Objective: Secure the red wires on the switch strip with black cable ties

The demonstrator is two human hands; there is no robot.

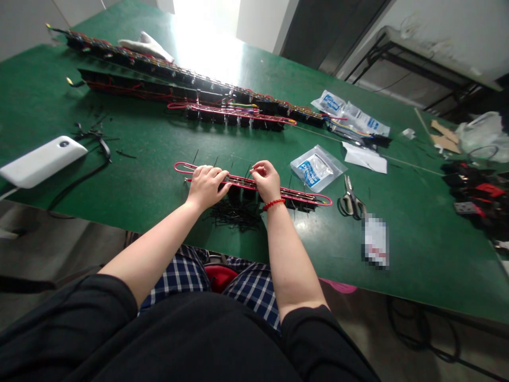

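A black strip with red wires looped along it (304, 197) lies crosswise in front of me, with several thin black cable ties standing up from it. Draped over its left part is my left hand (207, 187), fingers over the far side and thumb along the near side, holding it. At the strip's middle my right hand (267, 181) is closed in a pinch, thumb and forefinger at a thin black cable tie (247, 172); the fingertips partly hide it. A heap of loose black cable ties (236, 216) lies on the near side of the strip.
Farther back on the green table (139, 196) lie a similar wired strip (238, 118) and longer ones. Scissors (349, 200), a clear zip bag (317, 168) and white paper (363, 157) lie to the right. At left are a white device (43, 162) and black straps.
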